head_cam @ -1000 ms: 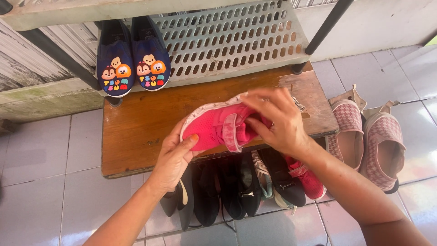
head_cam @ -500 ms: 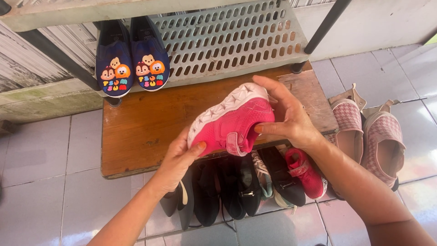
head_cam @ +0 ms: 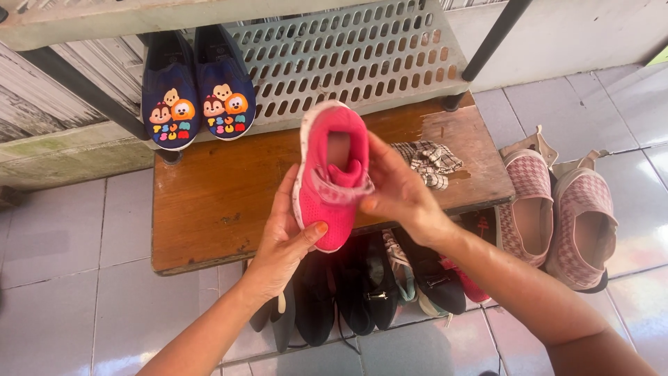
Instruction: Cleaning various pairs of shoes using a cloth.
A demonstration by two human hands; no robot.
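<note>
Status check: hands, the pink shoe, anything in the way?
Left hand and right hand grip pink shoe, opening up. Held above wooden bench. Nothing blocking.

1. Bright, even daylight fills the frame; colours are vivid.
2. A pale glare lies on the glossy floor tiles (head_cam: 626, 104) at the upper right.
3. Dark shadow sits under the wooden bench (head_cam: 209, 202), lower centre.
4. Focus is sharp at centre; lines bend slightly toward the frame edges.

Bare wooden bench (head_cam: 209, 202) left of the shoe offers room; checked cloth (head_cam: 426, 161) clutters its right.
</note>
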